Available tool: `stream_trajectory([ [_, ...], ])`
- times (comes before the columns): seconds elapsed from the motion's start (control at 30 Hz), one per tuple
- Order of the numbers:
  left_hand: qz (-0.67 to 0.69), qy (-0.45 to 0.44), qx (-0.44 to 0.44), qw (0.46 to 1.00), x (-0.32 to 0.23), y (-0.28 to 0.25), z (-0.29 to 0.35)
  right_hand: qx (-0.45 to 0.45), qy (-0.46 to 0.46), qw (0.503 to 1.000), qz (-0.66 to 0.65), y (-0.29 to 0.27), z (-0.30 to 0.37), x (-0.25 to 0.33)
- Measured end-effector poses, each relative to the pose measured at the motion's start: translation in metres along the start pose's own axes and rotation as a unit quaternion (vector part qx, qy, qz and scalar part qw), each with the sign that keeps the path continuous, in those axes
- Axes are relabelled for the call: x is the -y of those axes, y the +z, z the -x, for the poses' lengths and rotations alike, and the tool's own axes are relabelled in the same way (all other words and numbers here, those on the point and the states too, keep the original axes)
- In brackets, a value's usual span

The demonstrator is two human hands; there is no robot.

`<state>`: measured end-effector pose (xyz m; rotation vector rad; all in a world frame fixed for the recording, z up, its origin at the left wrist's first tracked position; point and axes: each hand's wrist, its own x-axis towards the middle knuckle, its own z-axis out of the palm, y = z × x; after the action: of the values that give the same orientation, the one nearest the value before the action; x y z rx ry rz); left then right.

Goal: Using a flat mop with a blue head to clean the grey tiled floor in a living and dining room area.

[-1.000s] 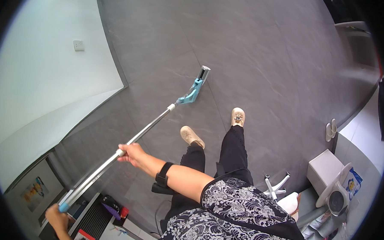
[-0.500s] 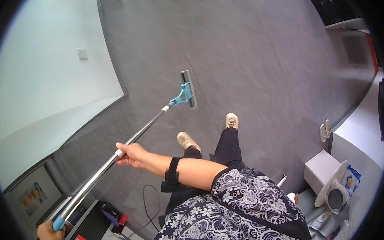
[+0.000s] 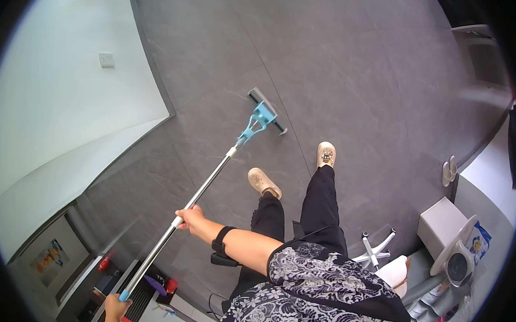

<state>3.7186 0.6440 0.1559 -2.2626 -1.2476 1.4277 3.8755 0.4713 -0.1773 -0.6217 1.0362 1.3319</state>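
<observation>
Gripping the metal pole of a flat mop (image 3: 201,189), the right hand (image 3: 192,217) is curled around mid-shaft, while the left hand (image 3: 115,313) is wrapped about the blue end cap at the lower left. Mop head (image 3: 266,110), blue yoke and grey pad, lies flat on the grey tiled floor (image 3: 352,70), well ahead of both hands, just beyond the beige shoes (image 3: 265,182).

A blue and white bag (image 3: 479,236) with a small picture on it stands at the lower right of the frame, behind a white fan (image 3: 458,261). At the lower left hangs a pale rectangular poster (image 3: 46,260) with coloured figures.
</observation>
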Motion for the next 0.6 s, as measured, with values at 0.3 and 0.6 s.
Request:
stream_trajectory([
  [0.3,0.034,0.137,0.01,0.99,-0.205,0.051,-0.042,-0.086,-0.209,0.974,0.008,-0.153,-0.011,0.144],
  [0.6,0.177,0.38,0.064,0.905,-0.434,0.024,0.022,-0.354,-0.385,0.845,0.107,-0.294,0.061,0.328],
])
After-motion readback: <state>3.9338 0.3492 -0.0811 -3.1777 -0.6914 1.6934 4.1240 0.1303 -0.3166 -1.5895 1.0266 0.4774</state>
